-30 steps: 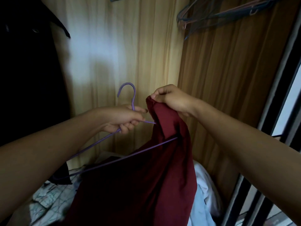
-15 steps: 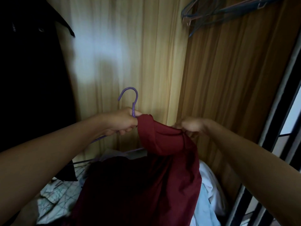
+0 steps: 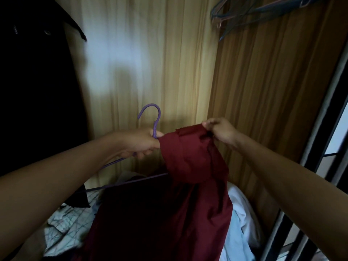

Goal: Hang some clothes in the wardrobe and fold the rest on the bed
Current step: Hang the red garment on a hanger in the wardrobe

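Note:
I stand at an open wooden wardrobe (image 3: 169,53). My left hand (image 3: 139,144) grips a purple wire hanger (image 3: 156,117) just below its hook, which points up. A dark red garment (image 3: 188,176) is draped over the hanger's right arm and hangs down in front of me. My right hand (image 3: 220,130) pinches the garment's upper edge at the right, level with the hanger's neck. The hanger's lower bar (image 3: 135,180) shows to the left of the cloth; its right end is hidden under the fabric.
Dark clothes (image 3: 37,81) hang at the left of the wardrobe. Several bare hangers (image 3: 250,10) hang on the rail at the top right. A heap of light and white clothes (image 3: 243,223) lies on the wardrobe floor. The sliding door frame (image 3: 323,147) stands at the right.
My right hand pulled the red garment down over the hanger's right arm, then rose again holding its upper edge. My left hand kept its grip on the hanger.

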The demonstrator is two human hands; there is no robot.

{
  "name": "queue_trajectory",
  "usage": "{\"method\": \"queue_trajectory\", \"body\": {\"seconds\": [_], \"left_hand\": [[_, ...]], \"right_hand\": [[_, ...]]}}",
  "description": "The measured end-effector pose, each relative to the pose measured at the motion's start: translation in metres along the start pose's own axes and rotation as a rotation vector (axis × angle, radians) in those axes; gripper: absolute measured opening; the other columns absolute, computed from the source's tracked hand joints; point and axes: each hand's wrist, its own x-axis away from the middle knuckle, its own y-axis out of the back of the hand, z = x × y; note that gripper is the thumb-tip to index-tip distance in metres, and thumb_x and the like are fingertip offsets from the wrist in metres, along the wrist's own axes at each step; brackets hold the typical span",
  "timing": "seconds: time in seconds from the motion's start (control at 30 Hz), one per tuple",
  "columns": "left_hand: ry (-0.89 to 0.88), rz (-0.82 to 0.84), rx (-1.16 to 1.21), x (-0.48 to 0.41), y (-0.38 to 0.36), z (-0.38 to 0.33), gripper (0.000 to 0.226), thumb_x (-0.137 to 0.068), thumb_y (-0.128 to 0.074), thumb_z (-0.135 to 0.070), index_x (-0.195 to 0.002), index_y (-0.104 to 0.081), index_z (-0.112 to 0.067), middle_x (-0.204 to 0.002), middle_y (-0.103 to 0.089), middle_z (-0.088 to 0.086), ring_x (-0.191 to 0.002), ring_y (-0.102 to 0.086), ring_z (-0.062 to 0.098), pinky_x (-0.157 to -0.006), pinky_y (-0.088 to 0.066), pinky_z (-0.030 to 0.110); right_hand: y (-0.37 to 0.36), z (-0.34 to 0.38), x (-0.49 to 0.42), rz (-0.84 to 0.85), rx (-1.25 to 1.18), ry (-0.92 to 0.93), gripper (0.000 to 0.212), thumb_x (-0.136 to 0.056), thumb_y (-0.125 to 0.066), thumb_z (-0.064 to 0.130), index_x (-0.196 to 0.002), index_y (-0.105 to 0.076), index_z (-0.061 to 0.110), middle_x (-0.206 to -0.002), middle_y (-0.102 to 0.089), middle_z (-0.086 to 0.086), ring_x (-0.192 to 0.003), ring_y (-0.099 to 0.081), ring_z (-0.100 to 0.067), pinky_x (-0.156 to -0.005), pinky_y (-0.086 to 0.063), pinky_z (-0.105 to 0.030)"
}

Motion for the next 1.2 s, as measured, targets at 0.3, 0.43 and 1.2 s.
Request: {"method": "queue_trajectory", "body": {"seconds": [0.3,0.43,1.2], "left_hand": [[0.13,-0.208,-0.082,-0.009,0.013,0.029,0.022,-0.095,-0.049,-0.009,-0.076,-0.058,-0.017,-0.058,-0.034,0.001,-0.046,-0.024,0.014,-0.046,-0.016,0.022],[0.124,-0.229,0.041,-0.012,0.017,0.033,0.019,-0.096,-0.051,-0.007,-0.083,-0.064,-0.014,-0.056,-0.032,-0.002,-0.043,-0.023,0.008,-0.04,-0.016,0.017],[0.07,-0.008,0.42,0.005,0.045,0.003,0.029,-0.102,-0.048,-0.008,-0.119,-0.071,-0.013,-0.059,-0.026,-0.005,-0.041,-0.018,0.001,-0.034,-0.016,0.01]], "right_hand": [[0.049,0.031,-0.006,0.139,0.29,-0.166,0.056,-0.089,-0.054,0.072,-0.104,-0.074,0.021,-0.102,-0.074,0.002,-0.094,-0.07,-0.015,-0.093,-0.052,-0.033],[0.053,0.029,-0.007,0.437,0.546,-0.383,0.033,-0.088,-0.072,0.046,-0.102,-0.074,0.015,-0.095,-0.079,-0.002,-0.088,-0.075,-0.02,-0.073,-0.06,-0.028],[0.0,0.056,-0.014,0.027,0.302,0.088,0.038,-0.111,-0.034,0.029,-0.13,-0.057,0.006,-0.12,-0.064,-0.007,-0.105,-0.06,-0.018,-0.094,-0.047,-0.031]]}}
